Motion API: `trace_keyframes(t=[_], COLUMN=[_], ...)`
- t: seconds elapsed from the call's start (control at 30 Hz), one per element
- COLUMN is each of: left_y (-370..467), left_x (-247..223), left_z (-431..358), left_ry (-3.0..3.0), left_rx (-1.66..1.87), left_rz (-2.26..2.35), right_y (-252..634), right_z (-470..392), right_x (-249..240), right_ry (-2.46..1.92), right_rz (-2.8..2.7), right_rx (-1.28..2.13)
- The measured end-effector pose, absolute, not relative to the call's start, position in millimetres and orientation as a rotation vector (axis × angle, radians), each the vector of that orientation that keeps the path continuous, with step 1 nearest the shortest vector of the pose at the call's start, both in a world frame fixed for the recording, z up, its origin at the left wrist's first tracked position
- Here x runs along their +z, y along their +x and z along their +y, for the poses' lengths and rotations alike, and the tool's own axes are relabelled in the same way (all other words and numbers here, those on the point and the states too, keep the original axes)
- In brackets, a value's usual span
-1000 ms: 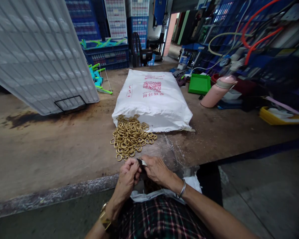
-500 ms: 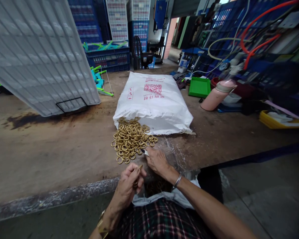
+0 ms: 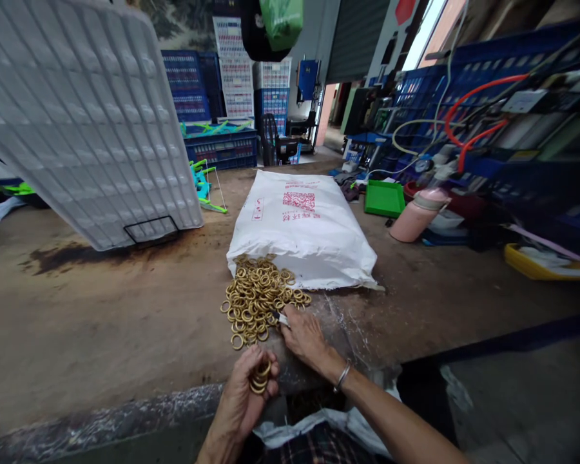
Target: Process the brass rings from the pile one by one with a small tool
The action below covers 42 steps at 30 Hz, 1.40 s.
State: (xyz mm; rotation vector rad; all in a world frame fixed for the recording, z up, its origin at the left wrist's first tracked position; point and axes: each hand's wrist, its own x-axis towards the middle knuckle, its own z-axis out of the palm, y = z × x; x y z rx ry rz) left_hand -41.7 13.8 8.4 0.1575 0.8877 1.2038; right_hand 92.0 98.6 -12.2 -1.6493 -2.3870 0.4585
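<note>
Your left hand [image 3: 249, 390], at the lower centre of the frame, is curled around a few brass-coloured rings [image 3: 260, 379], holding them in a small stack. Your right hand [image 3: 307, 338], with a silver bangle [image 3: 342, 376] on its wrist, grips a small tool with a white body and dark tip [image 3: 281, 318] at the right edge of the ring pile [image 3: 254, 296]. That pile spreads over the desk [image 3: 174, 322] near the centre, against the open mouth of the white printed sack [image 3: 304, 238]. A pink bottle [image 3: 415, 218] leans at right of centre, near a green tray [image 3: 385, 198].
</note>
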Motion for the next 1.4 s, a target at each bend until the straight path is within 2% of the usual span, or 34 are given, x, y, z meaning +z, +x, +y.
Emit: trace_keyframes(t=[0.33, 0.73, 1.07, 1.27, 1.4], left_y=[-35.5, -31.3, -27.4, -27.1, -26.6], left_x=[5.5, 1.2, 0.3, 1.0, 1.2], left_z=[28.0, 29.2, 29.4, 29.0, 27.5], left_ry=[0.272, 0.420, 0.858, 0.993, 0.954], left_rx=[1.170, 1.161, 1.209, 1.282, 1.179], left_rz=[0.989, 0.978, 1.329, 1.419, 1.355], right_y=[101.6, 103.9, 96.8, 97.5, 98.1], right_z=[82.4, 77.2, 80.8, 71.4, 72.0], right_x=[12.8, 12.3, 17.3, 8.7, 7.6], right_ry=[-1.310, -1.101, -1.355, -1.368, -1.358], right_rz=[-2.382, -2.349, -1.729, -1.449, -1.463], right_rx=[0.740, 0.706, 1.313, 1.806, 1.683])
